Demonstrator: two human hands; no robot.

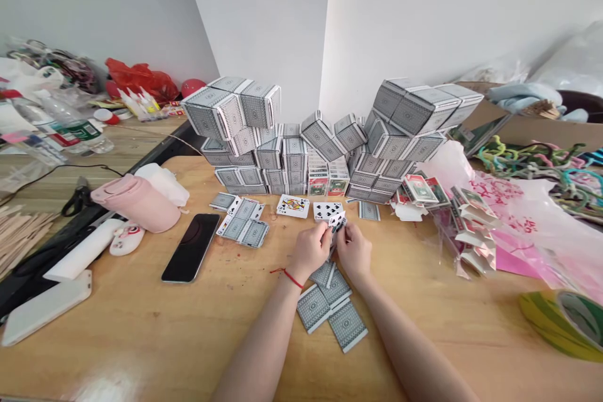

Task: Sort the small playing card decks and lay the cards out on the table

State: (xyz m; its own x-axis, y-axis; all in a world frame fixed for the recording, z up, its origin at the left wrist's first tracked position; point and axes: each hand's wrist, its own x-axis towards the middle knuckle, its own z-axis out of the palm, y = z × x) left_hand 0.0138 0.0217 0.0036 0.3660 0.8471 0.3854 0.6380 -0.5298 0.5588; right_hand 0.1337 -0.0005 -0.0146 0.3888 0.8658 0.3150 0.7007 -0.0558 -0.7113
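Between my two hands is a playing card (336, 220), its face partly visible. My left hand (311, 250) pinches it from the left, and my right hand (354, 254) grips it from the right. Just behind my fingers lie a face-up spade card (325, 208) and a face-up picture card (293, 206). Below my hands, several patterned folded cards (333, 308) lie face down on the table. Another cluster of folded cards (242, 221) sits to the left. Whatever else my fingers may cover is hidden.
Cubes made of cards are stacked in a left tower (235, 113) and a right tower (409, 119) by the wall. A phone (191, 248) and pink bottle (136, 201) lie left. Torn card boxes (473, 226) and a tape roll (565, 321) are at right.
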